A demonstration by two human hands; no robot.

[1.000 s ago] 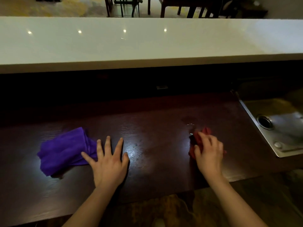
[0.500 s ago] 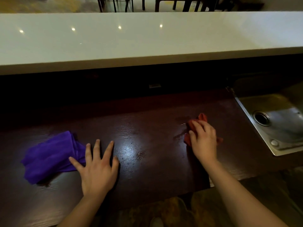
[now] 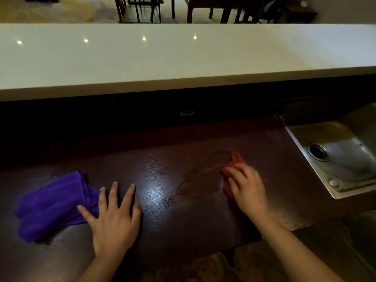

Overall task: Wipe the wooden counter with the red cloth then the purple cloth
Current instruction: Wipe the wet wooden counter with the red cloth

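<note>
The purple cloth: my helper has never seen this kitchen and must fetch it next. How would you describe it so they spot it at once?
Start at the long dark wooden counter below the white bar top. At the end away from the steel sink lies the purple cloth, crumpled beside the flat left hand. It is bright violet and unheld; the other cloth is red, under the right hand.

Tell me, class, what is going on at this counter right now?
A person is wiping the dark wooden counter. The right hand presses a crumpled red cloth flat onto the wood, beside the steel sink, with a faint damp smear next to it. The left hand rests open and flat on the counter, its thumb side touching the bunched purple cloth, which lies unused.
</note>
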